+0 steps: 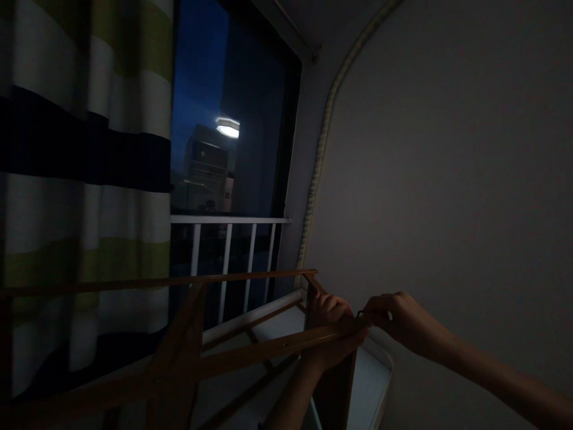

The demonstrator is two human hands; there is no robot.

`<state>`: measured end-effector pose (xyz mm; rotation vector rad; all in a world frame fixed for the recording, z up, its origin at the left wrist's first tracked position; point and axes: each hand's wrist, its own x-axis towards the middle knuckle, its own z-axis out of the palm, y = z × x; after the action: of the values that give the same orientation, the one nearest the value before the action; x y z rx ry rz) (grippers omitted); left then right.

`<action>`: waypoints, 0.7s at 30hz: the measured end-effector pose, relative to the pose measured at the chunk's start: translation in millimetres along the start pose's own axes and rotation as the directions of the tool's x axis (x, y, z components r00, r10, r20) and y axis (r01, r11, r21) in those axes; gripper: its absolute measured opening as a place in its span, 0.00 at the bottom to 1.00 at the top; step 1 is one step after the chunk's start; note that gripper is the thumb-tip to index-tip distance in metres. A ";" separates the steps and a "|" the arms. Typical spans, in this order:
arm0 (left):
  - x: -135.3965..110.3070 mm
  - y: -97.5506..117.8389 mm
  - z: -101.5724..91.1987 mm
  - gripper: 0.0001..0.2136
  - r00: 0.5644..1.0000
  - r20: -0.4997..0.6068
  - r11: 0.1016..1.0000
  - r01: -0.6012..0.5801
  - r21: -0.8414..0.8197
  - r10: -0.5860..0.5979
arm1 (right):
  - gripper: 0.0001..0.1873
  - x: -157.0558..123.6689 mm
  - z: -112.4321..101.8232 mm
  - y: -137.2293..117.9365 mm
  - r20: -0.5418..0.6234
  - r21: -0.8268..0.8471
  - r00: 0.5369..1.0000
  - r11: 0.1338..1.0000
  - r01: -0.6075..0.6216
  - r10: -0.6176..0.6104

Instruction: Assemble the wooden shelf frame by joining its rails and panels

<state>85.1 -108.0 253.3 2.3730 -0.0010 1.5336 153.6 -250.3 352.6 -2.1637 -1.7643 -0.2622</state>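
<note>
While the left hand point(335, 347) is closed around the right end of the rack's point(179, 358) near rail point(250, 352), fingers wrapped over the top and the thumb out of sight, the right hand point(400, 322) meets it at the same corner. The right thumb and forefinger are drawn together on a small dark loop point(360, 315), with the other fingers curled in. The light is too dim to tell what the loop is, or whether it is fixed to the rail. The rack stands on crossed wooden legs and probably shifts easily, so the left hand is best used as the anchor: grip firmly and hold the corner steady. Work the loop with the fingertips only, in short movements, so that no force passes into the frame. Keep the left fingers on top of the rail and clear of the joint where the rail meets the upright at this corner, as a folding joint may pinch. Because little can be seen, judge by touch and confirm the loop's position against the rail end before applying any pull. The wall point(447, 179) is near on the right, so keep the right elbow low. Beyond the rack's far edge are the window point(228, 77), its white railing point(228, 220), a hose point(323, 143) and, at the left, a striped curtain point(80, 149).
</note>
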 end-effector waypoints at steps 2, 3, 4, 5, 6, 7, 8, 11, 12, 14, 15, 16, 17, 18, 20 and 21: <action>-0.3 0.0 -0.5 0.13 1.000 0.009 0.999 0.009 -0.035 -0.008 | 0.11 1.0 0.2 -0.9 0.008 0.020 1.000 1.000 -0.012 0.012; -0.5 0.2 -0.8 0.13 1.000 0.014 0.999 0.017 -0.052 -0.017 | 0.11 1.4 0.1 -1.1 0.013 0.028 1.000 0.999 -0.017 0.016; -0.8 0.3 -1.0 0.14 1.000 0.015 0.998 0.025 -0.059 -0.024 | 0.11 1.6 0.0 -1.0 0.021 0.034 1.000 0.999 -0.018 0.018; -1.2 0.5 -1.3 0.14 0.999 0.017 0.997 0.031 -0.064 -0.030 | 0.11 1.9 -0.1 -0.6 0.031 0.036 0.999 0.999 -0.018 0.017; -1.5 0.6 -1.5 0.14 0.999 0.019 0.997 0.038 -0.067 -0.037 | 0.11 2.1 -0.2 0.0 0.041 0.037 0.999 0.999 -0.017 0.015; -1.9 0.7 -1.7 0.15 0.999 0.022 0.997 0.042 -0.069 -0.041 | 0.11 2.6 -0.2 0.8 0.051 0.034 0.999 0.999 -0.014 0.013; -2.2 0.6 -1.8 0.14 0.999 0.028 0.997 0.042 -0.071 -0.040 | 0.11 3.3 -0.1 1.6 0.060 0.028 0.998 0.999 -0.014 0.013; -2.5 0.2 -2.0 0.14 0.999 0.044 0.996 0.034 -0.077 -0.031 | 0.11 6.4 -0.4 2.5 0.069 -0.002 0.997 1.000 -0.020 0.020; -2.3 0.3 -2.1 0.14 0.998 0.044 0.996 0.036 -0.081 -0.033 | 0.11 7.3 -1.0 1.9 0.066 -0.011 0.998 1.000 -0.024 0.024; -1.8 0.9 -2.1 0.14 0.998 0.039 0.995 0.047 -0.087 -0.043 | 0.10 8.4 -2.6 -0.4 0.064 -0.026 0.997 0.999 -0.033 0.034; -1.5 1.1 -2.0 0.14 0.998 0.037 0.995 0.049 -0.090 -0.046 | 0.10 8.5 -3.4 -1.7 0.063 -0.034 0.997 0.999 -0.039 0.041; -1.2 1.2 -1.8 0.14 0.998 0.037 0.994 0.050 -0.093 -0.046 | 0.09 8.4 -4.0 -2.9 0.064 -0.042 0.997 0.998 -0.046 0.049; -1.0 1.2 -1.5 0.13 0.998 0.038 0.994 0.048 -0.095 -0.045 | 0.09 8.1 -4.3 -3.8 0.064 -0.042 0.996 0.997 -0.059 0.062; -0.9 1.2 -1.2 0.13 0.998 0.039 0.994 0.046 -0.095 -0.043 | 0.08 7.5 -4.2 -4.4 0.064 -0.029 0.995 0.997 -0.077 0.079; -1.3 1.0 -0.8 0.13 0.998 0.039 0.995 0.045 -0.088 -0.041 | 0.08 5.8 -2.9 -4.6 0.053 0.033 0.993 0.993 -0.111 0.109; -1.6 0.8 -0.7 0.13 0.998 0.040 0.996 0.045 -0.079 -0.042 | 0.09 4.8 -2.0 -4.2 0.043 0.066 0.992 0.991 -0.117 0.115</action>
<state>83.7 -108.9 252.3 2.3242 -0.0193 1.4404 150.7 -245.9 356.8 -2.2270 -1.6357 -0.1300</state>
